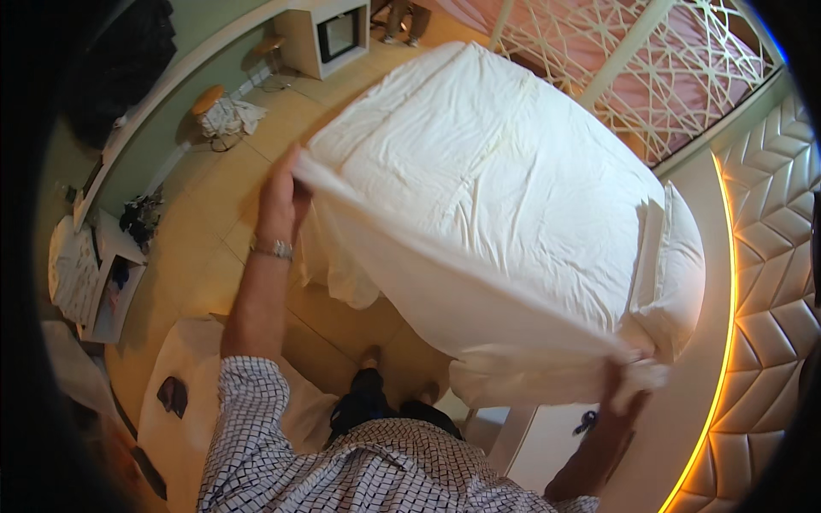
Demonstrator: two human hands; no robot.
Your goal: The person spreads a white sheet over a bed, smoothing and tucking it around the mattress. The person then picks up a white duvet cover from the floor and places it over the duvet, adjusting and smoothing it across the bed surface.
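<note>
A white bed sheet (417,288) is stretched between my hands along the near side of the bed. My left hand (285,192) grips its edge at the foot end, and a bracelet or watch circles that wrist. At the pillow end, my right hand (625,381) holds a bunched part of the sheet; it is slightly blurred. The sheet's near part hangs in a curve below the raised edge. Beyond it, wrinkled white bedding (513,173) covers the bed. White pillows (673,276) lean at the right end.
A white nightstand (551,442) bears a small dark item near my right arm. Behind my left arm stands a pale covered seat (186,372) with a dark object on it. Stools (208,99) line the left wall. A lattice screen (622,70) and padded headboard wall (770,276) bound the bed.
</note>
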